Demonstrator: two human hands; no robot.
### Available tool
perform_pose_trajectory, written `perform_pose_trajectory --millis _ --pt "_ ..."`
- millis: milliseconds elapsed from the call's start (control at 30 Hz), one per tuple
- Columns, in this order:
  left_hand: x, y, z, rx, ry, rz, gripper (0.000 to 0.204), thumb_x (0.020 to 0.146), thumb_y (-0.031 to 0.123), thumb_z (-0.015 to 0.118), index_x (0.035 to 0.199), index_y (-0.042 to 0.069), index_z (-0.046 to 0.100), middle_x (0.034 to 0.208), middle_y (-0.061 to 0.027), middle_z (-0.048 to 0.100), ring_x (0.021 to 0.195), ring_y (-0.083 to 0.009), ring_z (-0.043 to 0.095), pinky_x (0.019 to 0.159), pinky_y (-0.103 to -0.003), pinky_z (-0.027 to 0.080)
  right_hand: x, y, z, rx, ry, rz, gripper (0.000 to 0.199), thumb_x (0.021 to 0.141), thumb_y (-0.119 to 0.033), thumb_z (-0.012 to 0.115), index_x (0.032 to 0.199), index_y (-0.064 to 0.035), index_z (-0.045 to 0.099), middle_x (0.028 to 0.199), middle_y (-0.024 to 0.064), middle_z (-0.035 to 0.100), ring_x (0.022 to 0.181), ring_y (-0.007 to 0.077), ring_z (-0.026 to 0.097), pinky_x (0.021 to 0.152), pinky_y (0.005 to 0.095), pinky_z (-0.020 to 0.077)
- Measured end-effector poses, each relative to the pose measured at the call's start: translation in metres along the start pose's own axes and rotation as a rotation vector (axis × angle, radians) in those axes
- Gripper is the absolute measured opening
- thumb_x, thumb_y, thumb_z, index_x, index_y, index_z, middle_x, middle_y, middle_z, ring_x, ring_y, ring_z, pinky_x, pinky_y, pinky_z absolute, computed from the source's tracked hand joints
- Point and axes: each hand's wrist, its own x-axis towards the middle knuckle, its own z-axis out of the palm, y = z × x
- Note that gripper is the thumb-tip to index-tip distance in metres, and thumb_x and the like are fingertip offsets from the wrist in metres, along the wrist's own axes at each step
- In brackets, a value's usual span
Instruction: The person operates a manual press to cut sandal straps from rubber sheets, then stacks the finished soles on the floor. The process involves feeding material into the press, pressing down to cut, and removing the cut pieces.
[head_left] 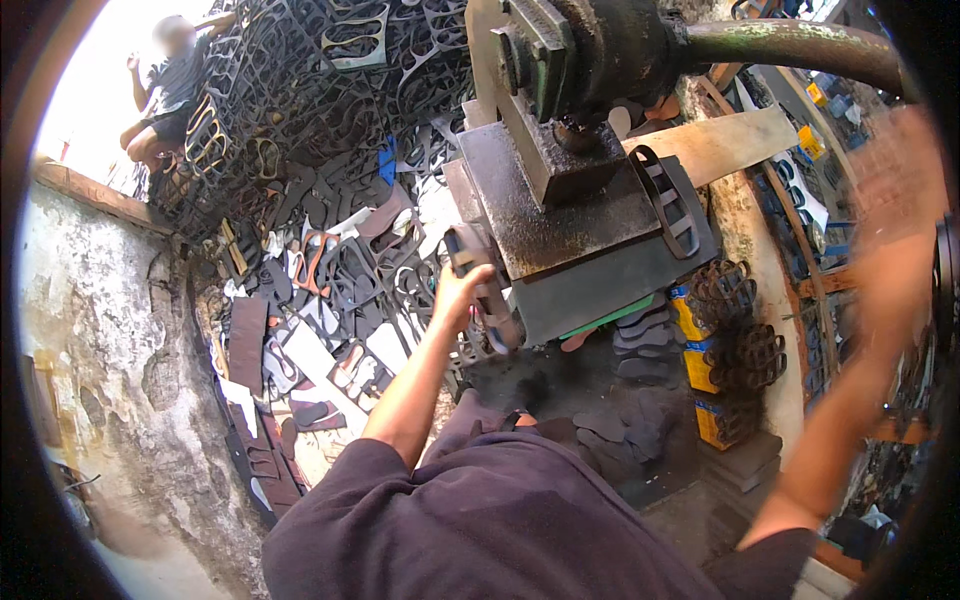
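My left hand is closed round a long, narrow piece with bars across it, which looks like a cutting die and is blurred. It is beside the left edge of a press machine's heavy metal head. Below the head juts a dark sheet, with the edge of a green sheet showing under it. A ladder-like steel cutting die lies on the dark material at the head's right side. Far out to the right, my right hand is raised and smeared by motion, so its fingers cannot be read.
Cut scraps and sole-shaped pieces cover the floor at left. Dark offcuts form a heap behind. Yellow boxes and stacked dark soles stand below right. A thick curved pipe crosses above. Another person sits far left.
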Motion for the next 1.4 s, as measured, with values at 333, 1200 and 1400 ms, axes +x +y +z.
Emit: perform_pose_trajectory --millis 333,1200,1400 --pt "-0.097 0.096 0.04 0.098 0.187 0.434 0.116 0.072 0.017 0.094 0.154 0.003 0.013 0.138 -0.0201 0.045 0.126 -0.0283 0.049 0.106 -0.038 0.044 -0.182 -0.264 0.123 0.871 -0.503 0.579 0.114 0.075 -0.054 0.085 0.157 -0.0005 0.029 0.156 0.024 0.039 0.146 0.0402 0.037 0.121 0.0481 0.0323" --pt "-0.025 -0.071 0.153 -0.12 0.219 -0.003 0.04 0.096 0.009 0.072 0.133 0.005 0.058 0.118 -0.0055 0.066 0.104 -0.0162 0.059 0.092 -0.033 0.046 -0.328 0.17 0.27 0.669 -0.351 0.975 0.069 0.085 -0.031 0.082 0.143 -0.0028 0.058 0.142 0.0185 0.061 0.133 0.0292 0.056 0.111 0.0412 0.0412" --pt "-0.011 -0.067 0.18 -0.191 0.324 0.022 0.039 0.09 -0.005 0.071 0.127 0.002 0.062 0.119 -0.0059 0.07 0.104 -0.0194 0.064 0.098 -0.032 0.046 -0.299 0.087 0.287 0.407 -0.346 0.498 0.023 0.089 -0.024 0.072 0.107 -0.0103 0.072 0.127 0.0097 0.064 0.128 0.0359 0.05 0.109 0.0519 0.0372"
